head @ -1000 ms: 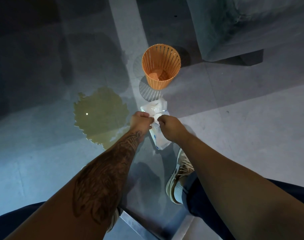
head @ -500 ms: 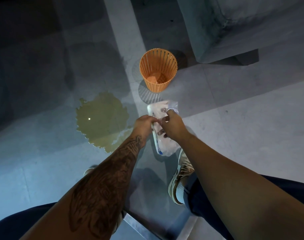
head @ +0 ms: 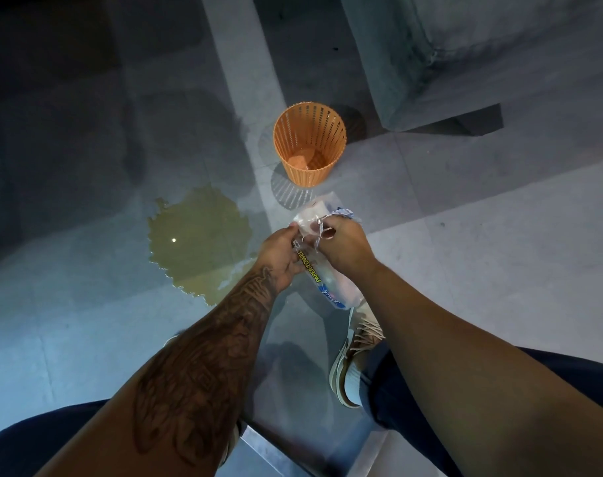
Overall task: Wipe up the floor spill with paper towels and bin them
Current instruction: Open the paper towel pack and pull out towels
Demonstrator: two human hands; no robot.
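Head view: the pack (head: 322,270) of paper towels is held off the floor (head: 465,218) in both hands, in front of the person, just right of the spill (head: 198,242) and nearer than the bin (head: 309,142). It is gripped along its left side by the left hand (head: 281,256), fingers curled round the printed film. Its far end, where the film is torn and ragged, is pinched by the right hand (head: 343,246); whether a sheet is already caught in that pinch cannot be told.

The pack is judged light and soft, giving under a squeeze, with a slick film that could slide in the palm. It is best steadied round its middle while a towel is drawn from the torn end. The sheets are expected to be thin, easily torn when dry and limp once soaked, so several would be better taken together and held by a bunched edge.

The spill lies as a yellowish puddle on the grey tiles, not yet touched by any towel. The orange slotted bin stands upright beyond the hands, with nothing clearly seen inside. A pale shoe (head: 355,356) is planted below the pack, apart from the puddle. A grey block (head: 482,46) stands at the upper right.
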